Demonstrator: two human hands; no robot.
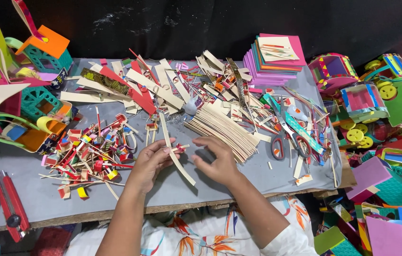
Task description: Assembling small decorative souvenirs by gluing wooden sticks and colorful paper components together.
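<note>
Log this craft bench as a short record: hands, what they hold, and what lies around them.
left hand: pinches a small red-and-cream piece
right hand: fingers curled, close to that piece; contact unclear
strip: long, cream, lies slanted between the hands
surface: grey mat
left of the hands: pile of small coloured pieces
right of the hands: stack of cream strips, then scissors
far edge: foam sheets
near left edge: red cutter
</note>
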